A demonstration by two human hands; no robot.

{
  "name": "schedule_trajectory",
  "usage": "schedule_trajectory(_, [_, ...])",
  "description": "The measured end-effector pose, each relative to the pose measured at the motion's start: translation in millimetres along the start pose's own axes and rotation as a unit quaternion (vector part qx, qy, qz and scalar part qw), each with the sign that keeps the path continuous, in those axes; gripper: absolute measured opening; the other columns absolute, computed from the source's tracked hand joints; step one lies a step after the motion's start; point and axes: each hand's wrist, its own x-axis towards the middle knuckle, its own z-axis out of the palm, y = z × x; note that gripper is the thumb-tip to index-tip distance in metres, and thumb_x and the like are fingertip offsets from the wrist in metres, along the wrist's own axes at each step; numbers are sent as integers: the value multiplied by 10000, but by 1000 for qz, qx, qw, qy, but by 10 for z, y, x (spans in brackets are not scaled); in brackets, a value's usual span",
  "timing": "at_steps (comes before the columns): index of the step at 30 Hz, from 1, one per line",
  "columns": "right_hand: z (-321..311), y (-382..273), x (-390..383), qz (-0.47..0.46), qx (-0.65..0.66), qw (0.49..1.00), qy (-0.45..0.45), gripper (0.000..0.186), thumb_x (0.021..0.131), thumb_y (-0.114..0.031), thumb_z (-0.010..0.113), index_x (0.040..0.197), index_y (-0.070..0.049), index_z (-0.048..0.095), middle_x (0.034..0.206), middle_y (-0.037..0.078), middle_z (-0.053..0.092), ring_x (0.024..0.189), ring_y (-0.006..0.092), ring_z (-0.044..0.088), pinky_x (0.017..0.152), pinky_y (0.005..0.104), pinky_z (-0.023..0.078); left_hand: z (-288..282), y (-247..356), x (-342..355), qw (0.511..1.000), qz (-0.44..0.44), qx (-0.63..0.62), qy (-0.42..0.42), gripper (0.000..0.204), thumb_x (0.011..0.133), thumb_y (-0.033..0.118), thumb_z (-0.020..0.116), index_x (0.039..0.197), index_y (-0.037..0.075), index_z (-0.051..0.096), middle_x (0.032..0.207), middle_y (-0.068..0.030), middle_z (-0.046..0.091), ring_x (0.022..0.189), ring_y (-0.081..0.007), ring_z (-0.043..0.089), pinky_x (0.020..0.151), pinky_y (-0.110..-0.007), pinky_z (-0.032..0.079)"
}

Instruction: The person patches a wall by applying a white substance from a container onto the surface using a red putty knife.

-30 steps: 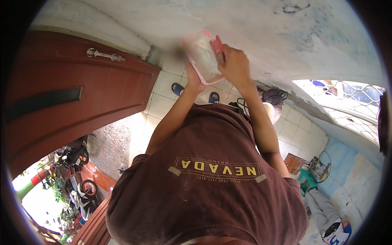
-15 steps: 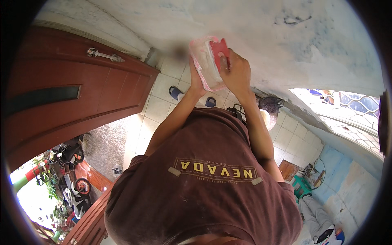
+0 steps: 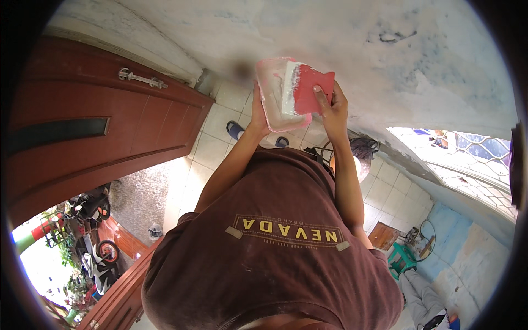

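Head view looks down over a brown T-shirt (image 3: 275, 258) with both bare forearms reaching up and away from the body. Left hand (image 3: 257, 113) is closed along the near left edge of a shallow pink tray (image 3: 270, 88), thumb against its side, holding it up in front of the wall. Right hand (image 3: 330, 107) is closed on a red plastic scraper (image 3: 313, 91), fingers spread over its back; the scraper's edge lies across the tray's open face, where a band of white filler (image 3: 290, 88) sits between blade and tray. Below the hands, the tiled floor (image 3: 220, 118) shows two dark sandals (image 3: 235, 130). To the left stands a reddish wooden door (image 3: 93, 143) with a metal handle (image 3: 142, 78). Beyond the tray rises a patchy pale plastered wall (image 3: 385, 60).
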Motion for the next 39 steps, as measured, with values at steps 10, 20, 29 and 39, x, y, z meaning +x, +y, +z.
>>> schedule_trajectory(10, [-130,244,-332,88,318,943,-50,468,993,-83,714,1404,12,511,1328,104,633,1227,167,607,1045,341,488,-53,-32,-77,999,-42,17,24,862,1031,754,272,1594,106,347,1536,-166,501,1383,-361,552,1087,-549,526])
schedule_trajectory(20, [-129,100,-472,107,449,887,18,447,1032,-108,649,1437,-1,494,1376,101,618,1282,218,607,1109,393,483,-60,-67,-104,996,-62,59,38,829,1043,735,292,1599,123,347,1557,-147,483,1403,-346,534,1116,-540,499])
schedule_trajectory(29, [-51,-42,-497,33,400,914,63,414,1043,-120,631,1433,-24,533,1394,81,631,1298,197,594,1151,388,446,-87,137,-40,945,19,289,-153,807,1058,714,273,1610,129,342,1551,-150,503,1386,-322,557,1133,-516,495])
schedule_trajectory(39, [617,-298,-277,-22,286,948,138,373,1043,-158,668,1370,1,586,1316,84,660,1201,155,620,1067,337,474,-718,825,-143,977,-211,-21,3,763,1066,674,323,1595,130,390,1538,-125,539,1338,-306,607,1112,-514,523])
